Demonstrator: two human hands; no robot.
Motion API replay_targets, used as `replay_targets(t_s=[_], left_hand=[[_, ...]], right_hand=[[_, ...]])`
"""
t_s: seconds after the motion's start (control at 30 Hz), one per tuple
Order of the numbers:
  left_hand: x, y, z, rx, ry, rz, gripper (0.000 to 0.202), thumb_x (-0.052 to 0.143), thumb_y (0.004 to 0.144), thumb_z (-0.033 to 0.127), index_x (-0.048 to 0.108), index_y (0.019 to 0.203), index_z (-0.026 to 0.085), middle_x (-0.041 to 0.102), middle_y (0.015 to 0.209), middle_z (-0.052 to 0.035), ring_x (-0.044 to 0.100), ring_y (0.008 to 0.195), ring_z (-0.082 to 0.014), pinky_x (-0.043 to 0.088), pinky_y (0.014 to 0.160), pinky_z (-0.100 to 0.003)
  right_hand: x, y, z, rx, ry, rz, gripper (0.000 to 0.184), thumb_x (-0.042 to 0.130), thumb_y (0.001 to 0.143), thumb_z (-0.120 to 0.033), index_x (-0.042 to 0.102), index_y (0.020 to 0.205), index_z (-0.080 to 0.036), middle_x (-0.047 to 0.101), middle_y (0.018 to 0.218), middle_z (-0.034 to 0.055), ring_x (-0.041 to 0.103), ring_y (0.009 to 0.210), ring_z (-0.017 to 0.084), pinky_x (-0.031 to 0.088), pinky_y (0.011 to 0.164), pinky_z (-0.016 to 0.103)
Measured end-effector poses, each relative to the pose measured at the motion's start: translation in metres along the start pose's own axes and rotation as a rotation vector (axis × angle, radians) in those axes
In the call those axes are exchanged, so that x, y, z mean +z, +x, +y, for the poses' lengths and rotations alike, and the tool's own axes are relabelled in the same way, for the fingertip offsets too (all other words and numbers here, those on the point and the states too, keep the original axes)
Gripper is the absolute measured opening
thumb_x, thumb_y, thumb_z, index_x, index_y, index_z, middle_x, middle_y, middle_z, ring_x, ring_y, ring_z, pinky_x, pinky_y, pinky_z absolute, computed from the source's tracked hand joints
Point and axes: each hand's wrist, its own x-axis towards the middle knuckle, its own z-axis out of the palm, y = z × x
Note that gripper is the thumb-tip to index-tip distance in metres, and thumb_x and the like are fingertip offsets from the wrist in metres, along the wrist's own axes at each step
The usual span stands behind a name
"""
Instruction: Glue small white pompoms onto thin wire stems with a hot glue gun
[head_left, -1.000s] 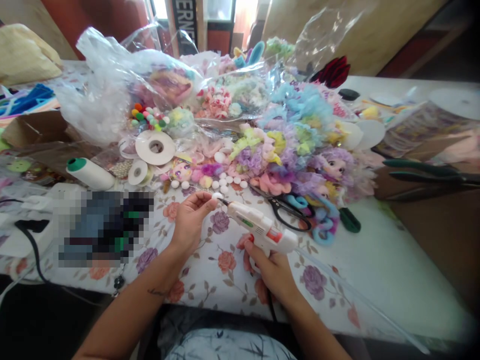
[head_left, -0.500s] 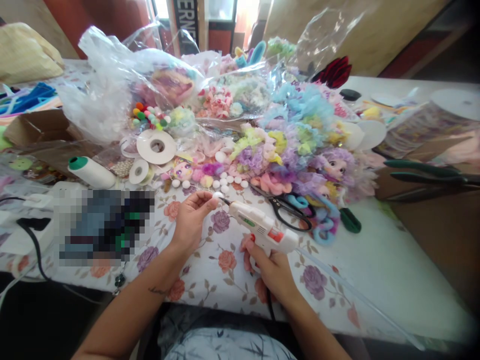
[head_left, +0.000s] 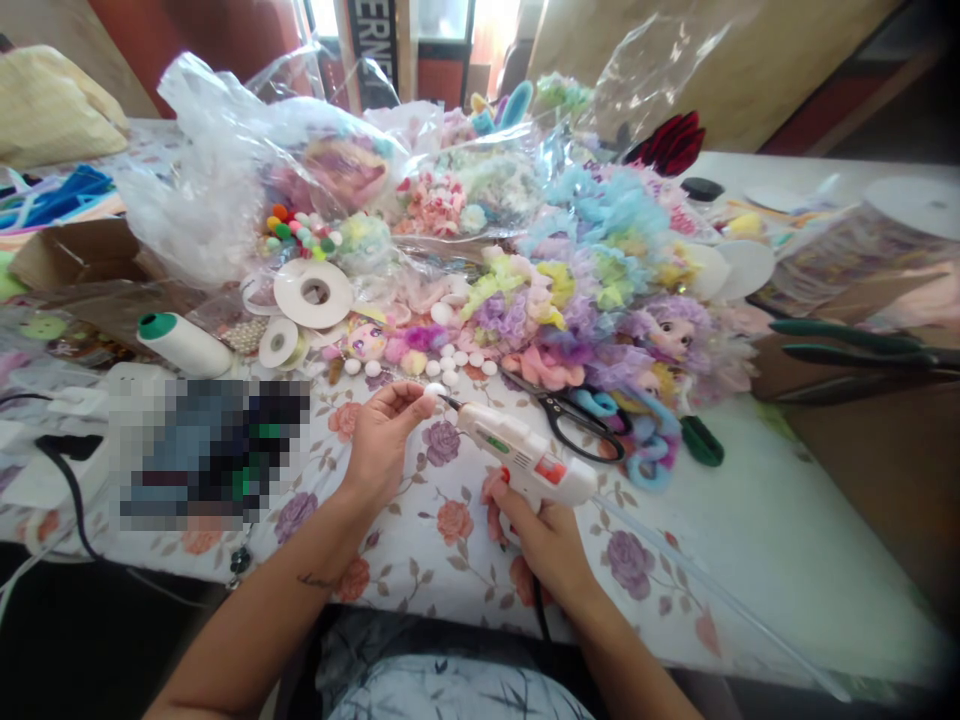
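Glue gun (head_left: 517, 447) points at (perhaps touches) a white piece (head_left: 433, 390).

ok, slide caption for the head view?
Left hand pinches a small white piece at the nozzle of a glue gun held in the right hand.

Left fingers (head_left: 396, 394) partly hide the white piece (head_left: 434, 389).

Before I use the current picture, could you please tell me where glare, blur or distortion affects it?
In the head view, glare streaks the plastic bag; in the head view, a pixelated block hides what lies left of the left hand; in the head view, the cardboard at far right looks soft and shadowed, while the glue gun is readable, apart from its label.
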Motion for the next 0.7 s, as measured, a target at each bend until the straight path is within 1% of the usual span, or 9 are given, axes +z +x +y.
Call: replay_targets(t_s=[0.13, 0.23, 0.3, 0.4, 0.47, 0.5, 0.57, 0.63, 0.7], left_hand=[[0.001, 0.0, 0.001, 0.009, 0.001, 0.008, 0.023, 0.082, 0.065, 0.028, 0.067, 0.079, 0.017, 0.06, 0.071, 0.0029, 0.053, 0.067, -0.0073, 0.043, 0.069, -0.021], [0.001, 0.0, 0.001, 0.022, 0.005, 0.02, 0.023, 0.082, 0.065, 0.028, 0.067, 0.078, 0.017, 0.06, 0.072, 0.0026, 0.054, 0.067, -0.0077, 0.043, 0.07, -0.021], [0.002, -0.001, 0.002, 0.03, 0.019, 0.027, 0.024, 0.082, 0.064, 0.028, 0.067, 0.079, 0.017, 0.062, 0.073, 0.0024, 0.055, 0.068, -0.0081, 0.044, 0.071, -0.022], [0.003, -0.002, 0.004, 0.03, 0.07, 0.056, 0.024, 0.082, 0.065, 0.028, 0.067, 0.08, 0.017, 0.062, 0.074, 0.0028, 0.055, 0.068, -0.0082, 0.044, 0.069, -0.021], [0.002, -0.002, 0.007, 0.027, 0.105, 0.1, 0.025, 0.081, 0.066, 0.029, 0.066, 0.08, 0.018, 0.061, 0.071, 0.0038, 0.054, 0.065, -0.0075, 0.044, 0.066, -0.02], [0.002, -0.002, 0.008, 0.033, 0.116, 0.124, 0.025, 0.081, 0.066, 0.03, 0.065, 0.081, 0.018, 0.061, 0.071, 0.0043, 0.053, 0.063, -0.007, 0.043, 0.064, -0.019], [0.001, -0.001, 0.011, 0.04, 0.125, 0.179, 0.026, 0.081, 0.066, 0.031, 0.066, 0.083, 0.018, 0.062, 0.07, 0.0049, 0.052, 0.06, -0.0061, 0.042, 0.06, -0.018], [-0.001, 0.001, 0.013, 0.032, 0.112, 0.207, 0.026, 0.082, 0.066, 0.028, 0.066, 0.082, 0.017, 0.063, 0.07, 0.0045, 0.054, 0.061, -0.0058, 0.042, 0.06, -0.018], [-0.002, 0.002, 0.015, 0.039, 0.087, 0.209, 0.026, 0.082, 0.065, 0.027, 0.066, 0.082, 0.016, 0.065, 0.072, 0.0037, 0.056, 0.064, -0.0059, 0.044, 0.064, -0.017]], right_hand=[[-0.003, 0.003, 0.006, -0.011, -0.043, -0.016, 0.03, 0.057, 0.083, -0.044, 0.062, 0.066, -0.02, 0.053, 0.046, -0.0019, 0.049, 0.045, 0.014, 0.044, 0.048, 0.027], [-0.005, 0.006, 0.011, -0.008, -0.068, -0.016, 0.025, 0.06, 0.081, -0.044, 0.067, 0.077, -0.021, 0.056, 0.048, -0.0018, 0.052, 0.046, 0.015, 0.043, 0.045, 0.026], [-0.005, 0.004, 0.013, 0.024, -0.086, -0.001, 0.024, 0.063, 0.079, -0.045, 0.069, 0.082, -0.022, 0.058, 0.052, -0.0016, 0.052, 0.043, 0.015, 0.04, 0.039, 0.025], [-0.005, -0.005, 0.009, 0.096, -0.122, 0.006, 0.029, 0.061, 0.081, -0.049, 0.067, 0.073, -0.022, 0.056, 0.049, -0.0023, 0.044, 0.032, 0.011, 0.031, 0.03, 0.023], [-0.011, -0.011, 0.006, 0.106, -0.141, 0.013, 0.034, 0.058, 0.083, -0.052, 0.065, 0.068, -0.022, 0.051, 0.045, -0.0034, 0.04, 0.029, 0.01, 0.028, 0.028, 0.024], [-0.018, -0.012, 0.004, 0.084, -0.159, 0.03, 0.033, 0.059, 0.082, -0.051, 0.065, 0.068, -0.022, 0.052, 0.045, -0.0034, 0.043, 0.031, 0.011, 0.03, 0.03, 0.023], [-0.041, -0.012, 0.004, 0.003, -0.211, 0.134, 0.029, 0.064, 0.078, -0.048, 0.066, 0.068, -0.021, 0.056, 0.048, -0.0027, 0.05, 0.039, 0.013, 0.038, 0.037, 0.024], [-0.076, -0.009, 0.007, -0.084, -0.249, 0.339, 0.026, 0.067, 0.074, -0.046, 0.067, 0.07, -0.02, 0.059, 0.05, -0.0019, 0.054, 0.046, 0.015, 0.043, 0.045, 0.025], [-0.119, -0.004, 0.012, -0.129, -0.217, 0.539, 0.03, 0.063, 0.076, -0.045, 0.069, 0.081, -0.017, 0.058, 0.049, -0.0019, 0.052, 0.045, 0.015, 0.042, 0.046, 0.026]])
